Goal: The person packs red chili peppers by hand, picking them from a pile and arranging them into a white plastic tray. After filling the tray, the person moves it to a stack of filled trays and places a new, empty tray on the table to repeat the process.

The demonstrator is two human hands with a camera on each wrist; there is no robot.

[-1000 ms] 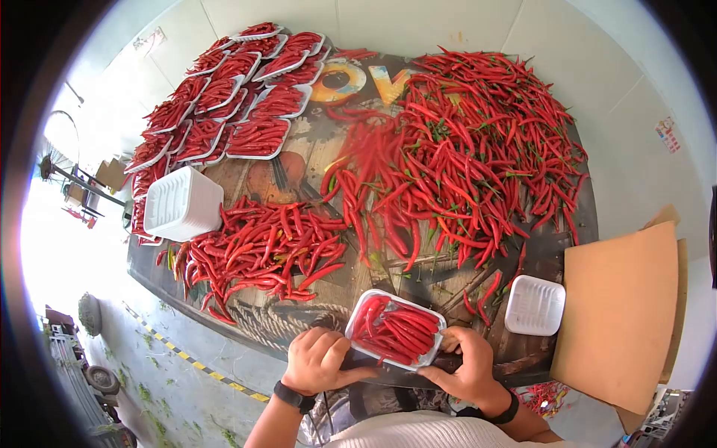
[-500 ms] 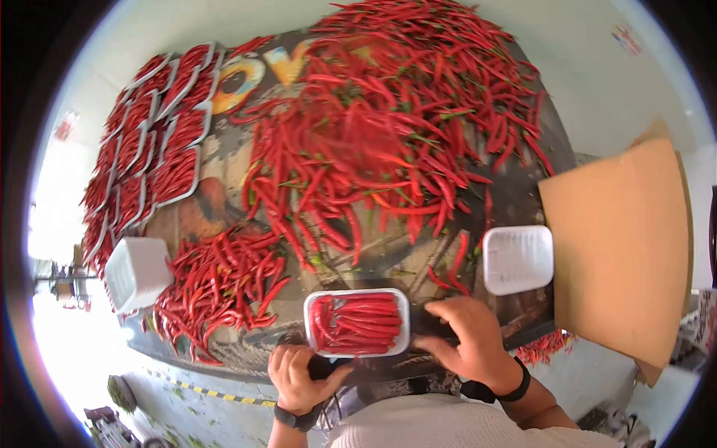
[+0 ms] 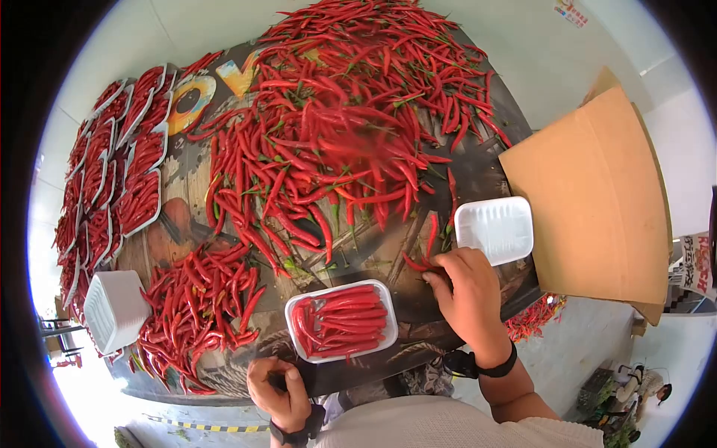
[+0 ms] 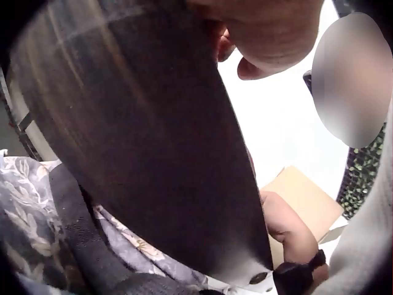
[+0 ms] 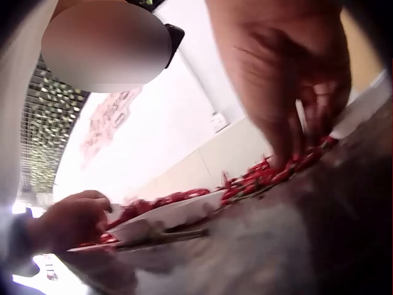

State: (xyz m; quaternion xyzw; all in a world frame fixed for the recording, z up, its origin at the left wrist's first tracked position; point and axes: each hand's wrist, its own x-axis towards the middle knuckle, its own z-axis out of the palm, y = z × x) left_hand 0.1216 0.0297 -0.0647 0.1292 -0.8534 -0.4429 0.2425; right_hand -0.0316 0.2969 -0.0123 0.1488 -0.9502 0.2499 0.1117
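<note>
A white tray [image 3: 389, 347] filled with red chili peppers [image 3: 347, 321] sits near the front edge of the table. To its lower left, my left hand [image 3: 278, 392] hangs loosely curled by the table edge and holds nothing. My right hand [image 3: 470, 295] reaches forward on the tray's other side. Its thumb and forefinger are slightly apart, right at a loose red chili pepper [image 3: 432, 237]. In the right wrist view the fingers [image 5: 284, 144] point down onto red peppers. Just beyond this hand stands a white tray [image 3: 494, 231] with no peppers in it.
A large heap of chili peppers [image 3: 343, 112] covers the back of the table, and a smaller pile [image 3: 198, 306] lies front left. Beside that pile stands a stack of white trays [image 3: 116, 310]. Filled trays [image 3: 138, 201] are piled at the far left. A cardboard box [image 3: 590, 201] borders the right side.
Both hands have let go of the filled tray, which now rests on the table. My right hand has moved right and forward to the loose peppers; my left has drawn back. The view has shifted.
</note>
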